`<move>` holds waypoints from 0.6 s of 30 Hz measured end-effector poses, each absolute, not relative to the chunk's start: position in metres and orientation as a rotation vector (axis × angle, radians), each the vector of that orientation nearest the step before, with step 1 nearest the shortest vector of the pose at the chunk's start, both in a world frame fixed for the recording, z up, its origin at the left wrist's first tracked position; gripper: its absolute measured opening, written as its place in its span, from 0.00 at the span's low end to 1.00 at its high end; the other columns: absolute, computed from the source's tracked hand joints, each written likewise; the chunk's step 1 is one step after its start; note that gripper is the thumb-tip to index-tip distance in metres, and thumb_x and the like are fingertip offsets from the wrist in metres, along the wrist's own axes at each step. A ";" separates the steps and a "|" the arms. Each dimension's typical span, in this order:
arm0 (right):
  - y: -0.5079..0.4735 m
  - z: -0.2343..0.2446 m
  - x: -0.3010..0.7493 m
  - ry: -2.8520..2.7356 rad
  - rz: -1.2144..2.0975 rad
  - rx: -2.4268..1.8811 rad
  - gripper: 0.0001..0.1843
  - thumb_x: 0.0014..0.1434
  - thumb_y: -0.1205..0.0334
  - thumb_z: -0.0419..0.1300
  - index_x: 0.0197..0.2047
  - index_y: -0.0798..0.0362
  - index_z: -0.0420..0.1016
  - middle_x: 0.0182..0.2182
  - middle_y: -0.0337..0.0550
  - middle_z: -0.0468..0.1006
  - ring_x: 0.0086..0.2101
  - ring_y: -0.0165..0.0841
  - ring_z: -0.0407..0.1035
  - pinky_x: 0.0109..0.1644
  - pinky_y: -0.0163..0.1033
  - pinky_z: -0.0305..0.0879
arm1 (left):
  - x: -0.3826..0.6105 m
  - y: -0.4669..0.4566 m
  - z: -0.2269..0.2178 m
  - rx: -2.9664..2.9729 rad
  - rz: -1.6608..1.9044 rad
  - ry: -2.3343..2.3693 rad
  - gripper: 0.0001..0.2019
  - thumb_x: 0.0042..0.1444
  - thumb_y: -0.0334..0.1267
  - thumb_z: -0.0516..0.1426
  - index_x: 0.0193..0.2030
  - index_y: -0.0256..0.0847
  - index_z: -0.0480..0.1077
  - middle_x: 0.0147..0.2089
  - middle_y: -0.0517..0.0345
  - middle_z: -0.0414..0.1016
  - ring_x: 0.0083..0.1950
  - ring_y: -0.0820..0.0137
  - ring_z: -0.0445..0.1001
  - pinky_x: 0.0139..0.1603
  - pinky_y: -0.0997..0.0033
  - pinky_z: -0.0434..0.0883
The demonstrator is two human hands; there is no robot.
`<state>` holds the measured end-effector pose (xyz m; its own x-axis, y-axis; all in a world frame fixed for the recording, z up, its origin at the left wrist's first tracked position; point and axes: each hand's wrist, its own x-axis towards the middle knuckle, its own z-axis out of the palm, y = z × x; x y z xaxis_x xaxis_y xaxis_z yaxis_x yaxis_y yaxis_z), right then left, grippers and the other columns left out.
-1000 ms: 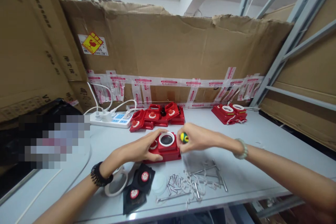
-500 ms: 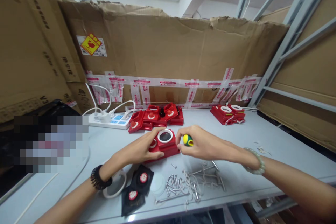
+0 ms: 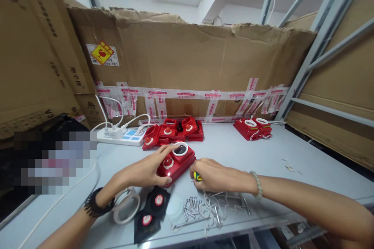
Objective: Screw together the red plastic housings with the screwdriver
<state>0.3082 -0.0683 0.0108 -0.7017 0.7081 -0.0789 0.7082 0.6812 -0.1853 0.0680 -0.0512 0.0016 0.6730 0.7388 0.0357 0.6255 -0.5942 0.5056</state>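
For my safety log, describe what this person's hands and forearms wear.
No gloves or sleeves show. The left hand wears a black, ridged band at the wrist; the right hand wears a pale greenish bracelet, seemingly of round beads.

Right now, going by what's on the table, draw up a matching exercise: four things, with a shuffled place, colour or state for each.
Things
1. Left hand
2. Right hand
3. Power strip
4. Screws

Places, colours, states
A. Silver, in a loose cluster
B. Closed around a yellow-and-green handle
C. Resting on a red box
D. White, with plugs in it

Pairs: 1-C, 2-B, 3-D, 4-A
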 end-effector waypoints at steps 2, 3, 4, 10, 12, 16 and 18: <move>-0.067 0.008 0.307 2.860 -0.313 1.178 0.08 0.47 0.66 0.55 0.31 0.56 0.73 0.28 0.46 0.76 0.29 0.34 0.69 0.29 0.34 0.57 | 0.066 -0.051 0.001 2.417 0.304 1.070 0.43 0.49 0.37 0.61 0.67 0.51 0.40 0.68 0.52 0.46 0.66 0.54 0.52 0.63 0.59 0.56; -0.067 0.009 0.307 2.846 -0.334 1.158 0.08 0.46 0.66 0.55 0.31 0.56 0.73 0.27 0.45 0.76 0.28 0.33 0.69 0.29 0.34 0.57 | 0.066 -0.050 0.000 2.415 0.301 1.091 0.43 0.49 0.39 0.61 0.67 0.52 0.41 0.68 0.52 0.47 0.66 0.54 0.53 0.62 0.59 0.57; -0.068 0.012 0.308 2.828 -0.371 1.139 0.08 0.46 0.65 0.55 0.31 0.56 0.73 0.27 0.45 0.76 0.28 0.33 0.69 0.28 0.33 0.58 | 0.067 -0.049 -0.002 2.417 0.306 1.118 0.42 0.49 0.42 0.61 0.67 0.52 0.43 0.67 0.51 0.48 0.65 0.53 0.54 0.61 0.58 0.58; -0.081 0.036 0.314 2.789 -0.654 1.055 0.09 0.45 0.66 0.57 0.30 0.54 0.76 0.26 0.42 0.77 0.30 0.31 0.69 0.33 0.33 0.61 | 0.080 -0.045 -0.013 2.425 0.406 1.258 0.41 0.52 0.53 0.59 0.67 0.51 0.41 0.60 0.45 0.56 0.57 0.51 0.64 0.55 0.53 0.63; -0.082 0.043 0.315 2.891 -0.692 1.099 0.10 0.45 0.68 0.57 0.32 0.54 0.77 0.27 0.41 0.78 0.30 0.30 0.68 0.33 0.33 0.61 | 0.082 -0.046 -0.014 2.412 0.429 1.212 0.43 0.52 0.53 0.59 0.68 0.51 0.38 0.60 0.45 0.58 0.59 0.50 0.62 0.56 0.52 0.62; -0.079 0.061 0.314 3.295 -0.882 1.277 0.10 0.50 0.70 0.54 0.33 0.54 0.75 0.29 0.39 0.76 0.28 0.26 0.66 0.34 0.33 0.61 | 0.080 -0.048 -0.013 2.396 0.418 1.104 0.42 0.52 0.50 0.60 0.68 0.53 0.39 0.61 0.47 0.56 0.62 0.49 0.58 0.56 0.51 0.62; -0.075 0.070 0.311 3.498 -1.140 1.376 0.07 0.52 0.69 0.55 0.32 0.55 0.74 0.26 0.37 0.74 0.25 0.25 0.64 0.30 0.32 0.60 | 0.079 -0.046 -0.010 2.441 0.477 1.094 0.41 0.52 0.50 0.61 0.67 0.55 0.41 0.62 0.48 0.54 0.62 0.49 0.56 0.57 0.49 0.62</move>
